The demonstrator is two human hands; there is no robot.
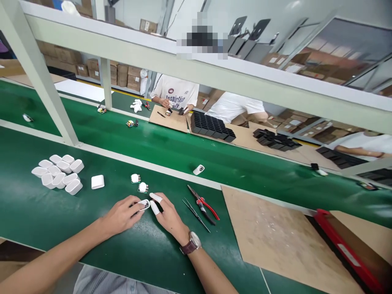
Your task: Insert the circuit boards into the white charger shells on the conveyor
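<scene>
Both my hands rest on the green bench, meeting over a small white charger shell (pixel 144 203). My left hand (pixel 121 215) curls its fingers round that shell. My right hand (pixel 167 215) wears white finger cots on two fingers and a wristwatch; its fingertips touch the same shell from the right. Two small white plug parts with metal pins (pixel 135 178) (pixel 142 187) lie just beyond my hands. A single white shell (pixel 97 181) lies to the left. Further left sits a cluster of several white shells (pixel 59 171).
Red-handled pliers (pixel 203 204) and tweezers (pixel 195 214) lie right of my right hand. A brown board (pixel 275 237) and a red-edged tray (pixel 346 249) are at the right. A white part (pixel 199 169) rides the green belt. Other people work across it with black trays (pixel 211 124).
</scene>
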